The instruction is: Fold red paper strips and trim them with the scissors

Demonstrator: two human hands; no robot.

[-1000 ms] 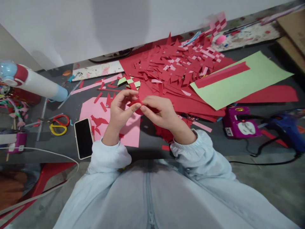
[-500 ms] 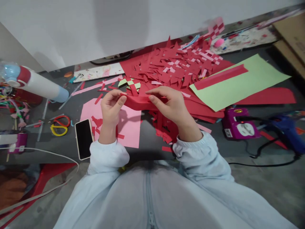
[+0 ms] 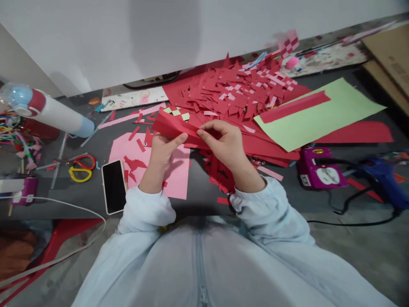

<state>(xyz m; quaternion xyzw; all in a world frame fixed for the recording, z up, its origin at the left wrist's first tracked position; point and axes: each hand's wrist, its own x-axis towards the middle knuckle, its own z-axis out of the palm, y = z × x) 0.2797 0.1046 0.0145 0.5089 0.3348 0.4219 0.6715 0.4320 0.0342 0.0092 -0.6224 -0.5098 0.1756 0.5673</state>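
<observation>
Both my hands hold one piece of red paper (image 3: 174, 124) above the dark table (image 3: 198, 192). My left hand (image 3: 164, 149) pinches its lower edge with the thumb on top. My right hand (image 3: 223, 143) grips its right end with curled fingers. The paper is spread flat and tilted, its left corner pointing up and left. Under my hands lies a pink sheet (image 3: 174, 170) with small red cut shapes on it. Behind the paper sits a big heap of red scraps and red-and-pink woven pieces (image 3: 236, 91).
A black phone (image 3: 114, 186) lies left of my left wrist; red-and-yellow scissors (image 3: 79, 167) are further left. A white bottle (image 3: 47, 111) lies at far left. A green sheet (image 3: 319, 113) with a red strip, a purple socket block (image 3: 319, 168) and a blue glue gun (image 3: 383, 179) are at right.
The red paper was a small folded piece between my fingertips a second ago. My hands drew apart, and it now lies unfolded into a wide flat sheet between them.
</observation>
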